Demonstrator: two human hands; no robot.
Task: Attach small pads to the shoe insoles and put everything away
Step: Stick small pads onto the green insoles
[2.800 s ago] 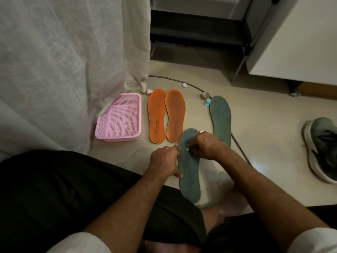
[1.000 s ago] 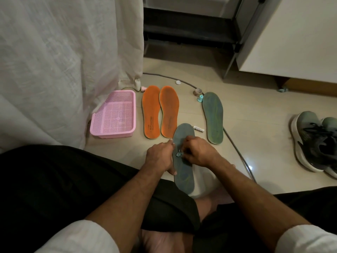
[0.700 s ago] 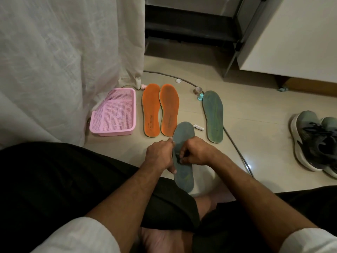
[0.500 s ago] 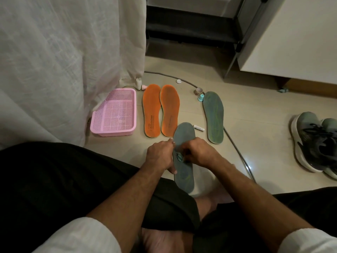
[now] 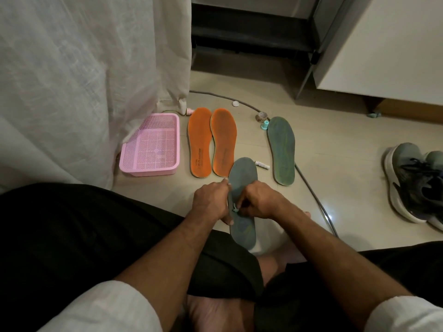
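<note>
Head view: both hands [image 5: 233, 202] on grey insole [image 5: 242, 174]

White sleeves [image 5: 105, 307] (pushed up forearms), black trousers [image 5: 84, 236], bare feet [image 5: 215, 312].

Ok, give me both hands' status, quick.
Left hand: grips the edge of the grey-green insole.
Right hand: pinches a small teal pad against that insole.
</note>
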